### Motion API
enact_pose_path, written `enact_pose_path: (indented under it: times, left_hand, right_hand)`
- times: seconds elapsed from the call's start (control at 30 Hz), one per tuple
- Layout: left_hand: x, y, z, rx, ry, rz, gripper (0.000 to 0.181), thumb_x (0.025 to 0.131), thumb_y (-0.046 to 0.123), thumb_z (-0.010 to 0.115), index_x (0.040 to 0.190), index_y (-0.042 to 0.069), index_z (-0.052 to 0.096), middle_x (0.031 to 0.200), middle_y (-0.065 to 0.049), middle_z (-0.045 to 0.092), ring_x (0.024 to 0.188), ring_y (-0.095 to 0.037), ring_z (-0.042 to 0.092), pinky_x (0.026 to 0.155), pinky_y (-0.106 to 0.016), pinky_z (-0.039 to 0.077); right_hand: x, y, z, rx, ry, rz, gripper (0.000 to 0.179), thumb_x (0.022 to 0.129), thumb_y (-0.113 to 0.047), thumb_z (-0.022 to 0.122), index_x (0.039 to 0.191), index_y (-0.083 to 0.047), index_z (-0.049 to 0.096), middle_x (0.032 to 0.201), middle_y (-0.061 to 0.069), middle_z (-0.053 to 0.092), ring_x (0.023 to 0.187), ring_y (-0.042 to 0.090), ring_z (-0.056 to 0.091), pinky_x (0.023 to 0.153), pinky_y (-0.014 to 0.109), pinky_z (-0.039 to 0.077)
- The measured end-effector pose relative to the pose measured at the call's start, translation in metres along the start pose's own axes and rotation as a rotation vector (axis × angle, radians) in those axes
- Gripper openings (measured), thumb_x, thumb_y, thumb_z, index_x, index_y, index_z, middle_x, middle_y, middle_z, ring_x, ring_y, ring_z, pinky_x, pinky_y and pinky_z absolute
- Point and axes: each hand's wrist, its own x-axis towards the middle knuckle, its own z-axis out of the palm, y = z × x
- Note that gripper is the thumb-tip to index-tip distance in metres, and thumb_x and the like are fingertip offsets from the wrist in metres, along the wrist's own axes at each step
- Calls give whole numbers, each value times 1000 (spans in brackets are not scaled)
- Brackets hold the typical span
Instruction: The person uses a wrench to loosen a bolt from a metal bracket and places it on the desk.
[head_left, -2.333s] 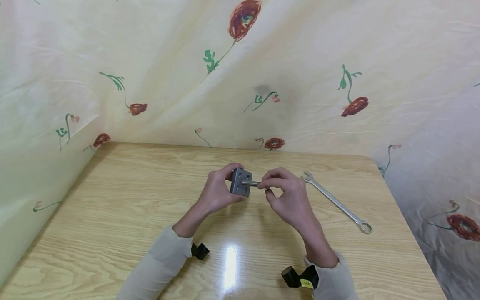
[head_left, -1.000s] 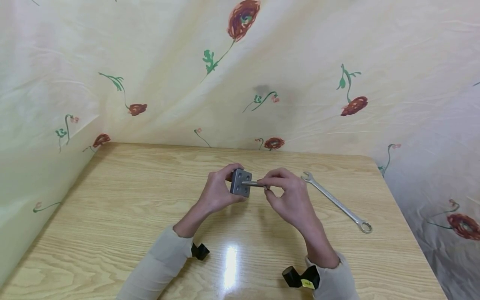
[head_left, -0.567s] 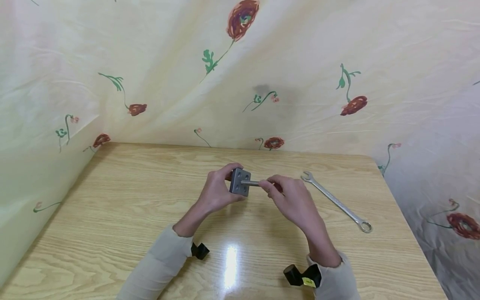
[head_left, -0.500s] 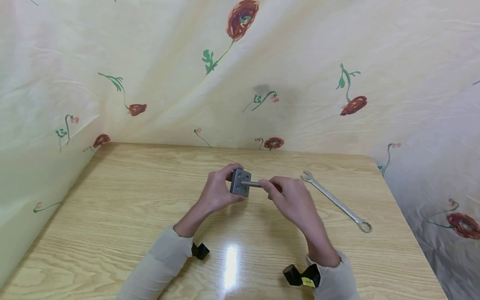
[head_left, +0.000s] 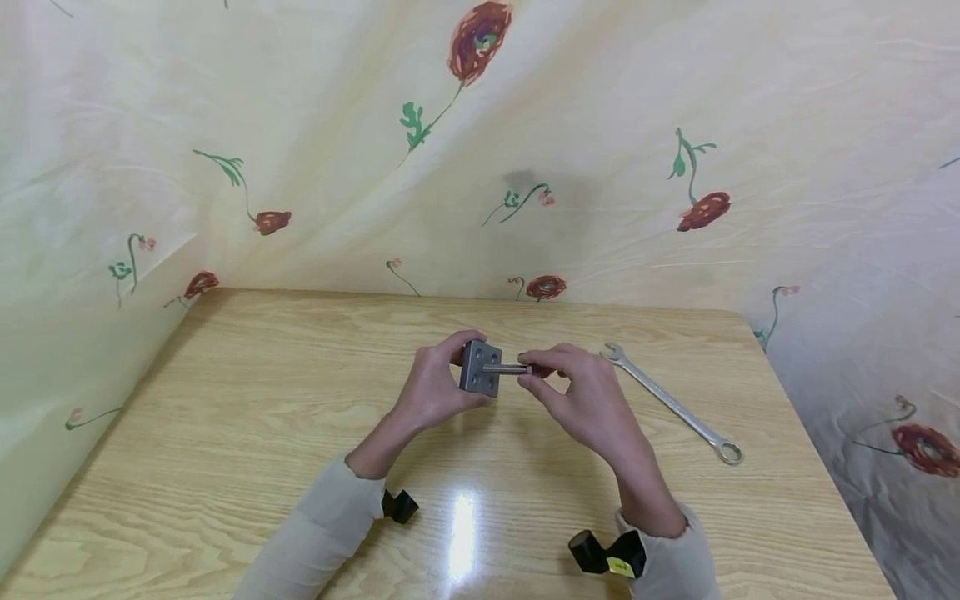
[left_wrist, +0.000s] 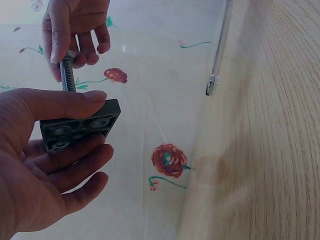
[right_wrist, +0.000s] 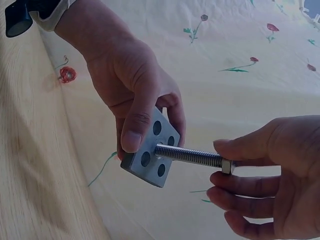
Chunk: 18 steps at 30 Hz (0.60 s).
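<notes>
My left hand (head_left: 437,382) grips a grey square metal plate (right_wrist: 146,159) by its edges, thumb on one side and fingers on the other. Holes sit near the plate's corners, and a threaded bolt (right_wrist: 190,155) stands out from its middle hole. At the bolt's far end, the thumb and fingers of my right hand (head_left: 588,392) pinch the hex head (right_wrist: 227,166). In the left wrist view the plate's other face (left_wrist: 82,131) shows recessed round holes, partly covered by the left fingers. Both hands hold the parts above the table.
A combination wrench (head_left: 671,404) lies on the wooden table (head_left: 285,375) to the right of my right hand, open end away from me. Flower-patterned cloth (head_left: 337,167) hangs behind the table and along both sides. Black wrist cameras (head_left: 607,553) sit on both sleeves.
The right fingers curled farther over the bolt's end about half a second ago, then opened out again to a fingertip pinch at the head. The left hand and plate stay almost still.
</notes>
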Motion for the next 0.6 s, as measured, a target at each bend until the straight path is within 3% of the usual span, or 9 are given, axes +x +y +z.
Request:
enact_pose_path:
  times: [0.17, 0.27, 0.43, 0.6]
  left_hand:
    - [0, 0, -1, 3, -1, 1, 73, 58, 4, 89, 124, 9, 58, 107, -16, 72, 90, -28, 70, 81, -47, 56]
    - [0, 1, -1, 4, -1, -2, 74, 58, 3, 90, 124, 8, 58, 107, -16, 73, 90, -28, 71, 82, -47, 56]
    - [-1, 3, -2, 7, 5, -12, 75, 57, 3, 90, 125, 8, 59, 105, -15, 73, 89, -27, 71, 82, -45, 56]
    - [-1, 3, -2, 18, 15, -10, 74, 57, 5, 90, 124, 9, 59, 105, -14, 73, 89, -26, 71, 82, -42, 56]
  right_hand:
    - [0, 0, 0, 13, 22, -47, 23, 78, -3, 77, 99, -13, 76, 96, 3, 72, 83, 17, 66, 69, 26, 47]
    - [-1, 0, -1, 24, -20, -33, 31, 79, -7, 77, 109, -12, 73, 103, 5, 71, 88, 19, 66, 73, 30, 48]
    - [-1, 0, -5, 33, -157, 76, 52, 86, -29, 72, 132, -9, 56, 113, 7, 68, 97, 21, 63, 80, 37, 48]
    - [1, 2, -5, 33, -160, 196, 38, 97, -42, 53, 115, -10, 65, 91, 6, 72, 77, 15, 62, 63, 29, 46]
